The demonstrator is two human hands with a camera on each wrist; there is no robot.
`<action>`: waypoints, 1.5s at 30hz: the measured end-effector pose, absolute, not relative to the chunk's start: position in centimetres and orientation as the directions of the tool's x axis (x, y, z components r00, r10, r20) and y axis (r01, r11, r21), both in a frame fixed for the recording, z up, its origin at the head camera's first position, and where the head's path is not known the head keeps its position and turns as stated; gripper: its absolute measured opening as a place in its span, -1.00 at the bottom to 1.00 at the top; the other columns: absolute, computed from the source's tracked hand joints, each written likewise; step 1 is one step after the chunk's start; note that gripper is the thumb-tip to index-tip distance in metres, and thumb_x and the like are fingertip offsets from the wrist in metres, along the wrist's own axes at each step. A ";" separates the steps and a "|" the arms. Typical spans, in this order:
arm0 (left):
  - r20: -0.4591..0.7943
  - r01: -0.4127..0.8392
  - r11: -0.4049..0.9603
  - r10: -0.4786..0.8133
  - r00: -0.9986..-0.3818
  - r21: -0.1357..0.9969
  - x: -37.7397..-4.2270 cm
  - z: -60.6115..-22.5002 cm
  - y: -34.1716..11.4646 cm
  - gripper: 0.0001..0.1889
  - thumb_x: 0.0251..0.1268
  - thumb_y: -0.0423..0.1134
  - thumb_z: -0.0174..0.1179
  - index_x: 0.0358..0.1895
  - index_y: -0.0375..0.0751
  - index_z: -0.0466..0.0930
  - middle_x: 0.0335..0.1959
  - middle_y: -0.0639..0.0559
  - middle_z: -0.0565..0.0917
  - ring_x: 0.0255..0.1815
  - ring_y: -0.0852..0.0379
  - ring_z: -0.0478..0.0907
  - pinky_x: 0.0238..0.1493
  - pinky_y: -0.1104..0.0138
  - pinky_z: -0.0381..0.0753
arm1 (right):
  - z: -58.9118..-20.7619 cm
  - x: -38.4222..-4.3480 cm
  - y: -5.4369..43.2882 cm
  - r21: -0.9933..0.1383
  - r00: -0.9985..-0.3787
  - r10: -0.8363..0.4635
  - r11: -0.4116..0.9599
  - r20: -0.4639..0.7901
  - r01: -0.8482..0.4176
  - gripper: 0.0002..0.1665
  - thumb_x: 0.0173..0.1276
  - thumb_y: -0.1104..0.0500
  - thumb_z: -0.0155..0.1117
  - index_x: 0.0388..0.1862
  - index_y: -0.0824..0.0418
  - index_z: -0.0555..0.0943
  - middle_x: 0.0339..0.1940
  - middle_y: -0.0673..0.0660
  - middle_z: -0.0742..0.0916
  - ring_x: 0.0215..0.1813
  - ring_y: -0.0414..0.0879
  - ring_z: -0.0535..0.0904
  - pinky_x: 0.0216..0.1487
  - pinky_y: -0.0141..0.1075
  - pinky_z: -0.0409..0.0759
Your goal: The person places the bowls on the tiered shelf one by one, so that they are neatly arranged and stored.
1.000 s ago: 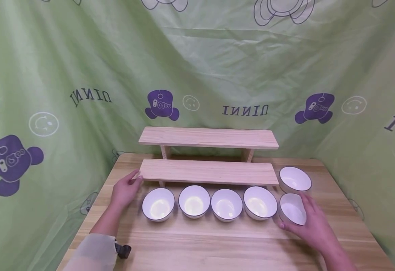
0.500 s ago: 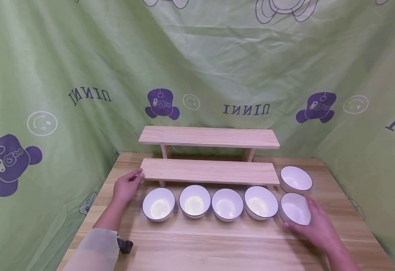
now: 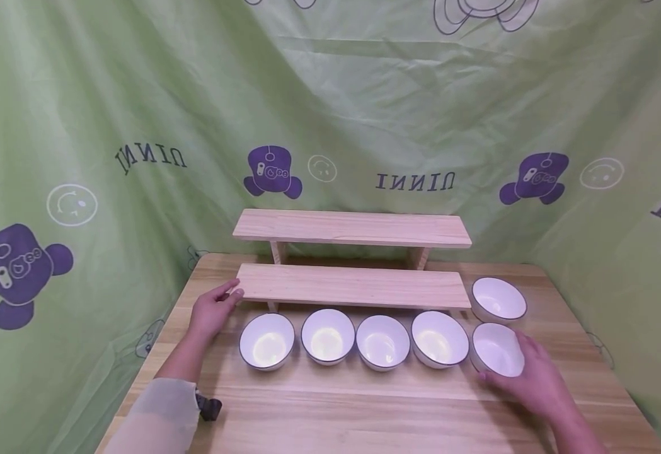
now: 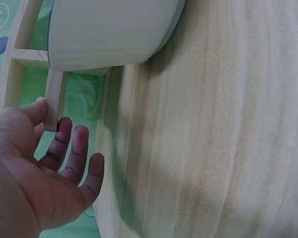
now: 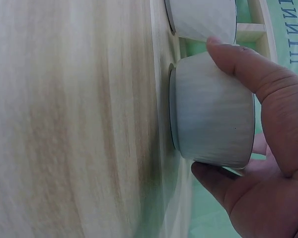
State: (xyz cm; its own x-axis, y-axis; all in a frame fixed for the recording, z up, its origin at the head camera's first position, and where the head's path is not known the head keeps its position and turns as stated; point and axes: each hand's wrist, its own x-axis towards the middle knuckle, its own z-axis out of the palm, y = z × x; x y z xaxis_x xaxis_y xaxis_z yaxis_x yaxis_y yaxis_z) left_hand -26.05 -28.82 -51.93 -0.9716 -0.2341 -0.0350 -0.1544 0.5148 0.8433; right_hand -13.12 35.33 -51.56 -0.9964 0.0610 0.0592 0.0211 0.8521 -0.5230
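In the head view my left hand [image 3: 213, 309] is at the left end of the lower board of a two-tier wooden shelf [image 3: 353, 285]. The left wrist view has its thumb and fingers pinching the board's end [image 4: 51, 121], the other fingers loosely bent. My right hand [image 3: 537, 378] curls round a white, dark-rimmed bowl [image 3: 497, 350] at the right end of the front row. Up close, the right thumb [image 5: 233, 57] lies along one side of that bowl and fingertips touch its opposite side; its base sits at the tabletop.
Several matching bowls [image 3: 383, 342] line up in front of the shelf. Another bowl [image 3: 498, 299] stands behind the gripped one, beside the shelf's right end. The upper board [image 3: 353, 227] is bare. A green printed cloth [image 3: 330, 113] hangs around the wooden table [image 3: 330, 410].
My right hand has shifted slightly right, its fingers moving from over the bowl's rim to its outer side. My left hand stays at the board's end. The head view has shifted slightly.
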 end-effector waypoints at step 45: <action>-0.091 -0.166 0.352 -0.219 -0.971 0.921 -26.0 -52.1 -28.9 -0.38 0.38 0.13 0.37 0.44 0.02 0.55 -0.24 -0.05 0.65 -0.27 0.07 0.56 -0.31 0.29 0.66 | -46.8 -13.7 34.4 -0.575 -0.982 0.078 0.817 0.171 -0.035 0.44 0.05 -0.15 0.71 0.68 0.35 0.05 0.47 0.66 0.27 0.33 0.68 0.25 0.14 0.51 0.29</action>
State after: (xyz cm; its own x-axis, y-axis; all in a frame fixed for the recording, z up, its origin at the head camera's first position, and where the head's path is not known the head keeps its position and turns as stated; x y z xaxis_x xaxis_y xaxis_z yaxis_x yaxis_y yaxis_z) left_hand -25.95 -28.95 -52.09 -0.9715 -0.2190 -0.0910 -0.1657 0.3520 0.9212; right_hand -13.71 34.43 -46.81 -0.9822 0.0784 0.1705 -0.0346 0.8175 -0.5749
